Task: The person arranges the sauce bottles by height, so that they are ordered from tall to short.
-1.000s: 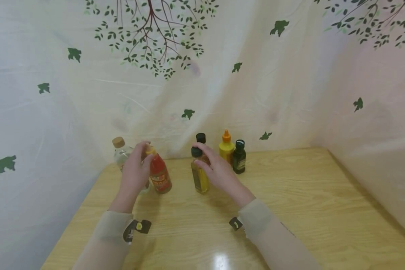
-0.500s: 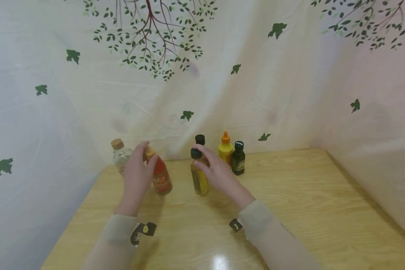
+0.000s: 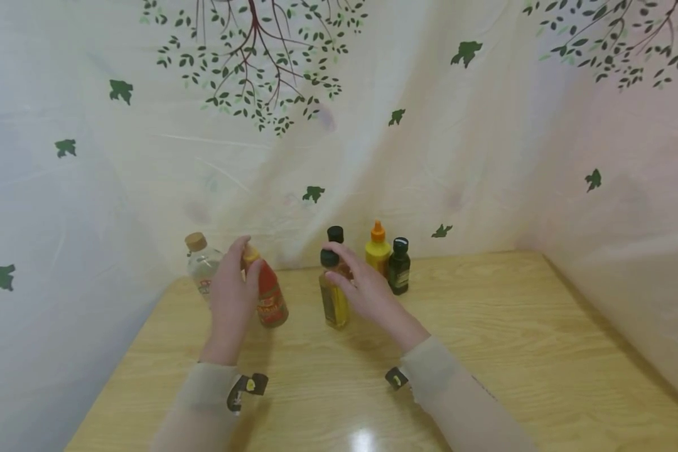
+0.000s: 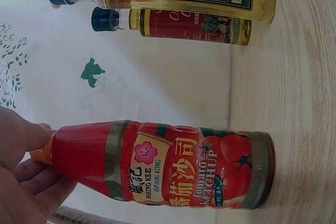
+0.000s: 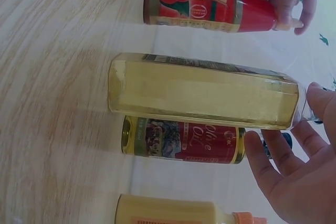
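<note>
In the head view my left hand [image 3: 233,295] holds the yellow-orange cap and neck of a red ketchup bottle [image 4: 189,166], thumb on one side and fingers on the other. The bottle stands on the table. To the right, my right hand [image 3: 367,289] pinches the dark-capped neck of a square bottle of pale yellow oil [image 5: 205,93], which is also upright. Just behind that stands a smaller olive oil bottle [image 5: 184,140] with a red label, partly covered in the head view. A clear bottle [image 3: 202,260] with a tan cap is partly hidden behind my left hand.
A yellow squeeze bottle [image 3: 377,251] with an orange nozzle and a small dark green bottle [image 3: 398,270] stand at the back, right of my right hand. Behind the wooden table [image 3: 486,326] hangs a pale leaf-patterned curtain [image 3: 361,157].
My left wrist and forearm have shifted a little to the right, covering more of the ketchup bottle. The right hand keeps its place on the oil bottle. The head view has moved slightly.
</note>
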A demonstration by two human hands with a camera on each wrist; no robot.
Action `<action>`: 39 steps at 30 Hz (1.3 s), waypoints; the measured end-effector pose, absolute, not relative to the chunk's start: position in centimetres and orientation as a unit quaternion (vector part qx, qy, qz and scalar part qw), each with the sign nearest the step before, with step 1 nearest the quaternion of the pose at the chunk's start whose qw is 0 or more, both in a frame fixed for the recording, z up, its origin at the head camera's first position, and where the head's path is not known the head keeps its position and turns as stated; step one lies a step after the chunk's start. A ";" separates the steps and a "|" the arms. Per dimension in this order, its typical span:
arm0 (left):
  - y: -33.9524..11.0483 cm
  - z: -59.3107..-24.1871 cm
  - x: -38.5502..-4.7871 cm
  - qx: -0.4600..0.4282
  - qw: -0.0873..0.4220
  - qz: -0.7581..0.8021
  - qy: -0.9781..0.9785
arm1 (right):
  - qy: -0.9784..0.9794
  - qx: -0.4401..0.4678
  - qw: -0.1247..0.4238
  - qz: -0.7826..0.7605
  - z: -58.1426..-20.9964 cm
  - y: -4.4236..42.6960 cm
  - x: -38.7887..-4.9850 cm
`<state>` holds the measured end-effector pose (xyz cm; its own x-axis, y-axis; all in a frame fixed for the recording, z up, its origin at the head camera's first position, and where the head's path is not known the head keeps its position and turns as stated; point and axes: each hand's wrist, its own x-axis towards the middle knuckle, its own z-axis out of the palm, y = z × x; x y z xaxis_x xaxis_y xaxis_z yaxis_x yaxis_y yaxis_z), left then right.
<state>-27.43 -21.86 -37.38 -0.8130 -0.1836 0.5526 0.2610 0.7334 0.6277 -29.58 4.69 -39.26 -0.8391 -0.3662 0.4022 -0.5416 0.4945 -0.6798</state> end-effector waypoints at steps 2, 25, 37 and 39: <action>-21.8 -37.4 -27.4 -0.021 0.307 -0.362 -0.880 | -0.858 0.262 0.098 0.430 -39.1 4.8 -29.5; -22.2 -37.2 -28.0 -0.021 0.300 -0.351 -0.887 | -0.867 0.238 0.167 0.404 -38.4 4.3 -29.5; -22.3 -37.4 -27.8 -0.027 0.306 -0.350 -0.885 | -0.857 0.278 0.177 0.395 -38.1 4.3 -29.8; -22.2 -37.4 -27.7 -0.030 0.306 -0.352 -0.884 | -0.855 0.281 0.177 0.400 -37.9 4.3 -29.8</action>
